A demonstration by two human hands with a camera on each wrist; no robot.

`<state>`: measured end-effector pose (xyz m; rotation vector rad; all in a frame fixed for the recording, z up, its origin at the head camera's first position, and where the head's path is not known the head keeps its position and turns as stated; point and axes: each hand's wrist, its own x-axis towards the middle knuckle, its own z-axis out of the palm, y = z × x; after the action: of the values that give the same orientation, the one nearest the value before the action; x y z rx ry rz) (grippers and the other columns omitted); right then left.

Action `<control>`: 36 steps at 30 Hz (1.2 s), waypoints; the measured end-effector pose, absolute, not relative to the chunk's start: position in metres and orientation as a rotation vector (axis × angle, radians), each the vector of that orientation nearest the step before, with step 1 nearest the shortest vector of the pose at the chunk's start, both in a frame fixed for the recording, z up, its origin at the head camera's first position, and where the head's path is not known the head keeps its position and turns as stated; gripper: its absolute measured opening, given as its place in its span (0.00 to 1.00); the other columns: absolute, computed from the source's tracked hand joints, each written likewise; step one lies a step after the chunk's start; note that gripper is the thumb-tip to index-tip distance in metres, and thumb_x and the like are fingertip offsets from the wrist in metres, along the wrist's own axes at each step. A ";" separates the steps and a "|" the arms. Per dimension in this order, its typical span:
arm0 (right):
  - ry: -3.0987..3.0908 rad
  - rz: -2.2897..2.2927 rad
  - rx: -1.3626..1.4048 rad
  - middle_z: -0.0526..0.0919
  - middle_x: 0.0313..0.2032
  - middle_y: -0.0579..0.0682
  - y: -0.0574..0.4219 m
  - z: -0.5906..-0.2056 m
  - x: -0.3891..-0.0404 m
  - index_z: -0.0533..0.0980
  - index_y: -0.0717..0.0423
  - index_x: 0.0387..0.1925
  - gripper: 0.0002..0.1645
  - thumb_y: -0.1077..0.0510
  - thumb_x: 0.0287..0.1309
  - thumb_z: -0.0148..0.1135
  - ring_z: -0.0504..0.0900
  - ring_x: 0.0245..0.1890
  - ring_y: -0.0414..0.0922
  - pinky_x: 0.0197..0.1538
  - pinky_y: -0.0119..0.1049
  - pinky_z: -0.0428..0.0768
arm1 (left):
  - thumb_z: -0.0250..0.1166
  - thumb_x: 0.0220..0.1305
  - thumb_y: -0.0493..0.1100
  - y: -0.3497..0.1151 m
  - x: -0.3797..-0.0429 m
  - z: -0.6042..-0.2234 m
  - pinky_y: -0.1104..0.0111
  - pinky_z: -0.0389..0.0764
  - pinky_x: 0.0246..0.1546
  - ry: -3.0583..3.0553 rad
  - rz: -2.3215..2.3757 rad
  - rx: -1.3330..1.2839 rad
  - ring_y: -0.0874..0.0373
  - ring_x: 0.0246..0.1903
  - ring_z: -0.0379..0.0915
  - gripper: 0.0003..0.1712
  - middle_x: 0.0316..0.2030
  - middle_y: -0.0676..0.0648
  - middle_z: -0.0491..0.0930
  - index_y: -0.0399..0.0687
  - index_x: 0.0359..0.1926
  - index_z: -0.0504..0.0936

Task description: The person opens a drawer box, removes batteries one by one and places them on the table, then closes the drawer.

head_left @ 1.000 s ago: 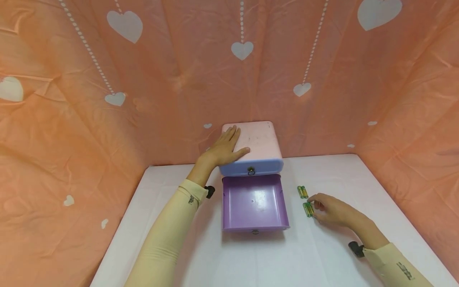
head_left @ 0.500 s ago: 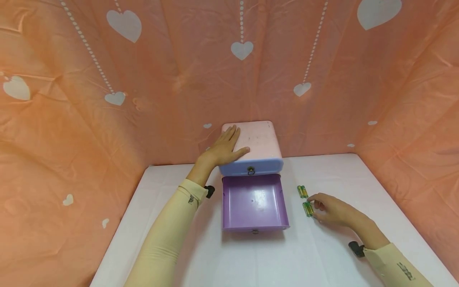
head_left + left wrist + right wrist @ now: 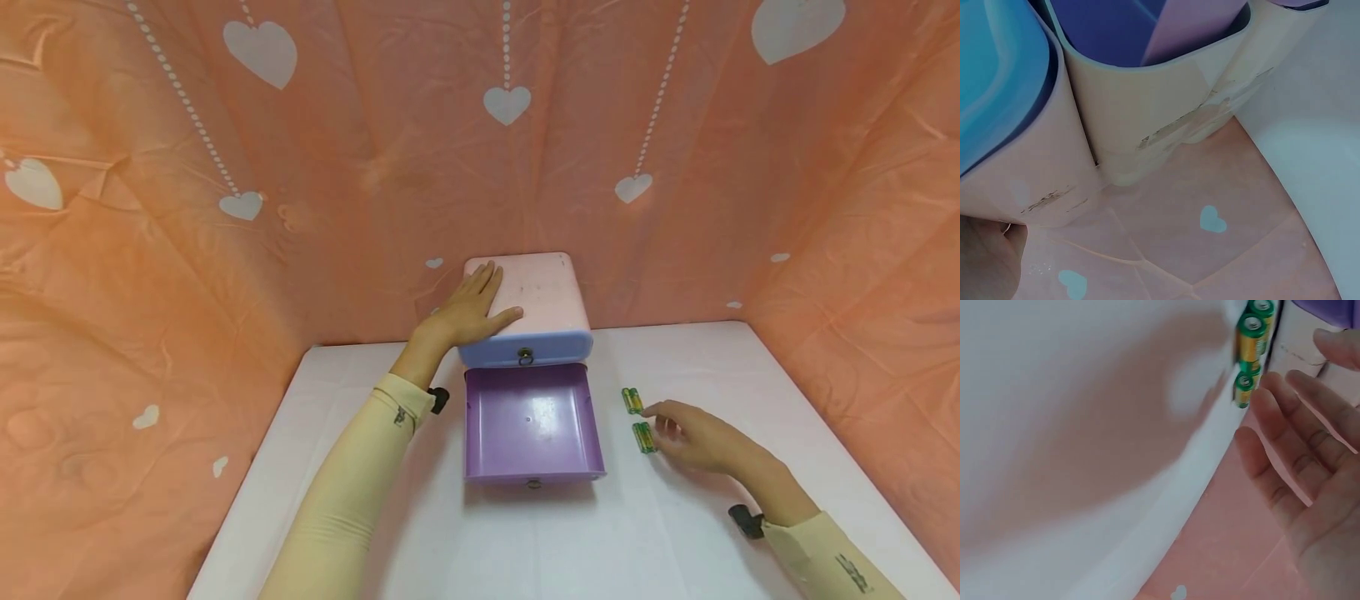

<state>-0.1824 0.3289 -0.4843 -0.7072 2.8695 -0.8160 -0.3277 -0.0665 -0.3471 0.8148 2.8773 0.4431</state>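
Note:
My left hand (image 3: pixel 467 317) rests flat on the pink top of a small drawer cabinet (image 3: pixel 543 292). Below the cabinet's blue upper drawer (image 3: pixel 487 353), a purple drawer (image 3: pixel 528 433) stands pulled out with nothing inside. To its right lie two pairs of green and yellow batteries, a far pair (image 3: pixel 632 401) and a near pair (image 3: pixel 644 437). Beside the near pair hovers my right hand (image 3: pixel 697 437), fingers loosely bent. In the right wrist view the thumb stands apart from the fingers, and the batteries (image 3: pixel 1251 347) lie beyond the fingertips. Only part of the left hand (image 3: pixel 988 262) shows in its wrist view.
A white cloth covers the table (image 3: pixel 360 375). Orange curtains (image 3: pixel 375 167) with white hearts enclose its back and both sides, and the cabinet stands against the back one. Each wrist carries a small black device, the right one (image 3: pixel 746 522) among them.
My right hand's fingers have lifted and spread slightly away from the near pair of batteries. The left hand, the cabinet, the drawer and the batteries have stayed in place.

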 end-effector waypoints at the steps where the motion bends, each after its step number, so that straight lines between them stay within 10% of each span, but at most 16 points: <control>1: 2.882 -0.825 -0.718 0.82 0.40 0.42 0.327 -0.483 -0.182 0.81 0.63 0.60 0.21 0.61 0.67 0.70 0.78 0.40 0.40 0.43 0.39 0.83 | 0.45 0.79 0.76 -0.066 -0.328 -0.347 0.54 0.36 0.85 2.877 0.444 0.816 0.53 0.86 0.22 0.57 0.87 0.46 0.28 0.48 0.88 0.33; 36: 2.916 -1.245 -1.376 0.85 0.42 0.40 0.253 -0.460 -0.143 0.81 0.58 0.56 0.28 0.72 0.53 0.78 0.81 0.38 0.40 0.41 0.33 0.84 | 0.45 0.80 0.74 -0.067 -0.323 -0.345 0.57 0.33 0.85 2.883 0.410 0.825 0.53 0.86 0.23 0.56 0.87 0.45 0.29 0.46 0.87 0.33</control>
<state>-0.1434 0.2527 -0.4599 -1.3760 2.9155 -1.2446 -0.3231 -0.0666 -0.3447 0.8250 2.8828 0.4103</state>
